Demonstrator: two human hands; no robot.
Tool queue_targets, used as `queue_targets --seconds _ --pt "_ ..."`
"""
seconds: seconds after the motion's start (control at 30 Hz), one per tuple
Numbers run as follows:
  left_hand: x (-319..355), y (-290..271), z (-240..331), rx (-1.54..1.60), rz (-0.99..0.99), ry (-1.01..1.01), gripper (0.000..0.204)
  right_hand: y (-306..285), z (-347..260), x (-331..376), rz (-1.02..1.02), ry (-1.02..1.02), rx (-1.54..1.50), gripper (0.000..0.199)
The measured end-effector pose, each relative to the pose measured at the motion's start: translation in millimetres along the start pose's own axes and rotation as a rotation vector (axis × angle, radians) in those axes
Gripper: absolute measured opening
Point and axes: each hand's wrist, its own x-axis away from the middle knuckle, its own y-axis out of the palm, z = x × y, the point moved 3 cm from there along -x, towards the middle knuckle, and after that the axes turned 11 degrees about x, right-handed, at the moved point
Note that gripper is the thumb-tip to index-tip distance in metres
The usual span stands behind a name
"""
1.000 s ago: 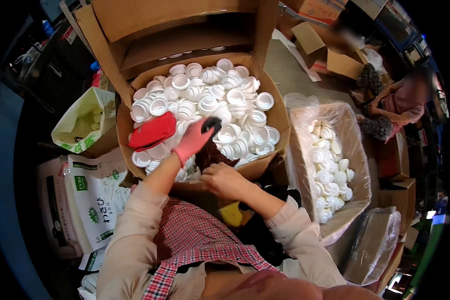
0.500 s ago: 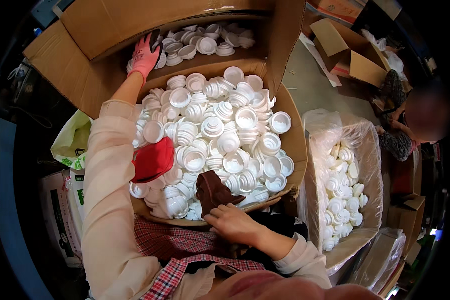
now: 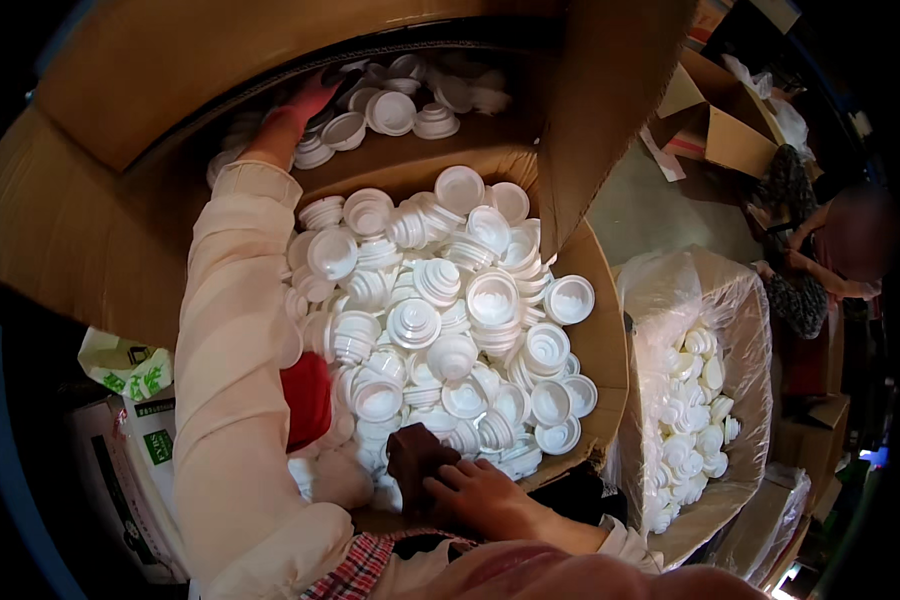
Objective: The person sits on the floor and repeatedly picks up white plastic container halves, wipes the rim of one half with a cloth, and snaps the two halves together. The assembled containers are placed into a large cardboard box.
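Note:
My left hand [image 3: 312, 103], in a pink glove with dark fingertips, reaches into the far carton among white ringed plastic caps [image 3: 390, 112]. Its fingers are dim and blurred, so their grip cannot be made out. My right hand [image 3: 482, 497] is bare. Its fingers lie apart against a crumpled dark brown cloth-like piece [image 3: 416, 462] at the near edge of the big carton. White caps [image 3: 452, 356] fill this carton in a heap. A red cloth-like piece [image 3: 308, 400] lies on them, partly hidden by my left sleeve.
A raised cardboard flap [image 3: 610, 110] stands at the far right of the heap. On the right is a plastic-lined carton [image 3: 745, 400] of white parts. Another person [image 3: 810, 240] sits beyond it, near an open carton [image 3: 735, 140]. Bags and boxes [image 3: 135, 430] stand at left.
My view has shifted forward, so the cartons appear lower and larger. My left hand has gone deeper into the far carton. My right hand has stayed by the brown piece.

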Motion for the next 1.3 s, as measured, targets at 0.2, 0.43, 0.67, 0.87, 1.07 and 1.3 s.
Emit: queue_targets --seconds 0.2,0.43,0.67,0.87,1.07,1.3 --pt "-17.4 60.2 15.5 -0.044 -0.025 0.099 0.072 5.2 4.5 -1.3 -0.195 0.030 -0.048 0.063" --pt "50.2 24.2 50.7 0.043 -0.401 0.143 0.067 11.4 -0.4 -14.1 -0.144 0.063 -0.017 0.040" --pt "213.7 12.9 167.4 0.200 -0.407 0.277 0.060 -25.6 27.0 -25.1 0.334 0.265 -0.160 0.047" --pt "251.4 -16.9 128.7 0.312 0.086 0.023 0.052 -141.7 78.3 -24.5 1.095 0.489 -0.117 0.060" --pt "233.0 -64.4 175.9 -0.536 0.136 0.214 0.058 -239.1 131.5 -49.3 1.221 0.578 0.116 0.077" --pt "179.7 -101.7 175.9 -0.645 0.166 0.166 0.063 -284.4 177.6 -85.7 1.094 0.736 -0.041 0.043"
